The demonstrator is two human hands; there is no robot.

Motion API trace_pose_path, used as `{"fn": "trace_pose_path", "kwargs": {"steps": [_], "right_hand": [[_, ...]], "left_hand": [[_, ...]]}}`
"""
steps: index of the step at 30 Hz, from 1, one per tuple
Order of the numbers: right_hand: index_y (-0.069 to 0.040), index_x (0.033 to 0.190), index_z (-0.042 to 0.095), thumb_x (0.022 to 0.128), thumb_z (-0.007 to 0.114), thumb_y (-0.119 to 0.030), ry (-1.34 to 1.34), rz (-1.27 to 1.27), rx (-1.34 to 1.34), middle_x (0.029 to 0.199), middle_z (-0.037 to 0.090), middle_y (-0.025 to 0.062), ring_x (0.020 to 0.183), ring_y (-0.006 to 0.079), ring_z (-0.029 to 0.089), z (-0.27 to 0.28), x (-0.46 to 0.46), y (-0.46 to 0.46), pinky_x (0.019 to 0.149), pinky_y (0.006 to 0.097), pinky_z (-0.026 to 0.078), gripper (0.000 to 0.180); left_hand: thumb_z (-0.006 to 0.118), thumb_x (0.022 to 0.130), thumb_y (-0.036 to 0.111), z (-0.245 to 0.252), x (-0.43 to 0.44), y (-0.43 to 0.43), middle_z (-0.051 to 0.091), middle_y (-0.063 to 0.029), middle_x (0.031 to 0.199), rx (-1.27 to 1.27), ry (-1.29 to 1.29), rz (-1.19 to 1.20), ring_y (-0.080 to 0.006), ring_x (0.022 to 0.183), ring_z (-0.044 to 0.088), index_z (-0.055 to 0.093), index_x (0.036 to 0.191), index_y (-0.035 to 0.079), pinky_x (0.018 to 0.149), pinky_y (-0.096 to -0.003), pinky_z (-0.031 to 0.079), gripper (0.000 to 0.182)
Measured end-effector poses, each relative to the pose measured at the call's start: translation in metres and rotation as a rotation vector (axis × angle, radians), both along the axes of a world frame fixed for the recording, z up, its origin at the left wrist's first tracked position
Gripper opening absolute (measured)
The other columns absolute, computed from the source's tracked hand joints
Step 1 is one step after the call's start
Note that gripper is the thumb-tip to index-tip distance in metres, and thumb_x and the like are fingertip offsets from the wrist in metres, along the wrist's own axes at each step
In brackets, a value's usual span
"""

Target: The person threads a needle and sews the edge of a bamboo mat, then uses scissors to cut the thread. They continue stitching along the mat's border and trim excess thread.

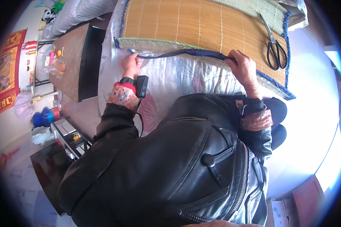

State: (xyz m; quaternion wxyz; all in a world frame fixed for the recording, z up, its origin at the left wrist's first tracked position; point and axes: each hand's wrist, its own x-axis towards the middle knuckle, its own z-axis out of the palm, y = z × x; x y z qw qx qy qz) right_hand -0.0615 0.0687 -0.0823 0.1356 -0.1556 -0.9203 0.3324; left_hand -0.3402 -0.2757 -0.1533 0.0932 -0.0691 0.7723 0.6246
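Observation:
A long dark blue fabric strip (184, 52) stretches between my two hands, over the near edge of a woven straw mat (182, 22). My left hand (130, 63) pinches one end, close to the mat's left corner. My right hand (242, 65) grips the strip towards the right. Blue binding (272, 84) runs along the mat's right side and part of its near edge, while pale, frayed weave shows along the near left edge. Black-handled scissors (275, 51) lie on the mat to the right of my right hand, with their blades parted slightly.
Under the mat is a flowered white bed cover (162, 76). A brown-topped table (69, 62) with bagged items stands at the left, beside the bed. Further down the left are a black television-like panel (51, 173) and a cabinet (71, 133). A stuffed white bag (76, 17) rests at upper left.

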Motion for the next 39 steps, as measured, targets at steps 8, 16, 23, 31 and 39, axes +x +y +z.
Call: {"fn": "trace_pose_path", "kwargs": {"steps": [8, 16, 23, 31, 39], "right_hand": [[-0.01, 0.081, 0.055, 0.075, 0.061, -0.018, 0.009, 0.042, -0.02, 0.077, 0.058, 0.008, 0.074, 0.0307, 0.059, 0.002, 0.002, -0.007, 0.061, 0.0389, 0.046, 0.012], [-0.009, 0.08, 0.054, 0.075, 0.061, -0.016, 0.026, 0.071, -0.01, 0.076, 0.058, 0.0087, 0.072, 0.0313, 0.059, 0.006, 0.003, -0.009, 0.06, 0.0386, 0.047, 0.012], [-0.009, 0.08, 0.055, 0.075, 0.06, -0.017, 0.017, 0.072, -0.018, 0.076, 0.058, 0.0087, 0.072, 0.0319, 0.058, 0.007, 0.002, -0.01, 0.06, 0.0392, 0.046, 0.012], [-0.008, 0.081, 0.058, 0.073, 0.063, -0.015, 0.044, 0.045, -0.014, 0.076, 0.058, 0.0091, 0.073, 0.0302, 0.059, 0.001, 0.007, -0.006, 0.063, 0.0363, 0.047, 0.012], [-0.011, 0.079, 0.058, 0.075, 0.057, -0.021, 0.066, 0.054, 0.045, 0.075, 0.057, 0.0068, 0.073, 0.0293, 0.059, 0.008, 0.005, -0.011, 0.063, 0.0395, 0.047, 0.011]], "left_hand": [[0.063, 0.08, 0.009, 0.018, -0.044, -0.005, 0.056, -0.0063, 0.064, 0.076, 0.25, 0.023, -0.013, 0.048, 0.051, 0.055, 0.08, 0.003, 0.042, -0.0231, 0.041, 0.01], [0.064, 0.079, 0.012, 0.017, -0.053, -0.007, 0.056, -0.0045, 0.064, -0.119, 0.403, -0.022, -0.0142, 0.05, 0.053, 0.056, 0.078, 0.005, 0.044, -0.0255, 0.043, 0.011], [0.066, 0.079, 0.028, 0.017, -0.063, -0.02, 0.053, -0.0037, 0.061, -0.874, 0.836, -0.27, -0.0174, 0.05, 0.054, 0.052, 0.063, 0.01, 0.043, -0.0331, 0.044, 0.027], [0.068, 0.078, 0.016, 0.063, -0.014, 0.037, 0.055, -0.0096, 0.079, -0.473, 0.589, 0.22, -0.0144, 0.069, 0.054, 0.049, 0.094, -0.003, 0.062, -0.0271, 0.047, 0.032], [0.07, 0.07, 0.016, 0.103, 0.132, 0.156, 0.058, -0.0076, 0.081, -0.386, 0.829, -0.939, -0.0255, 0.079, 0.057, 0.059, 0.084, 0.007, 0.068, -0.0347, 0.046, 0.02]]}}
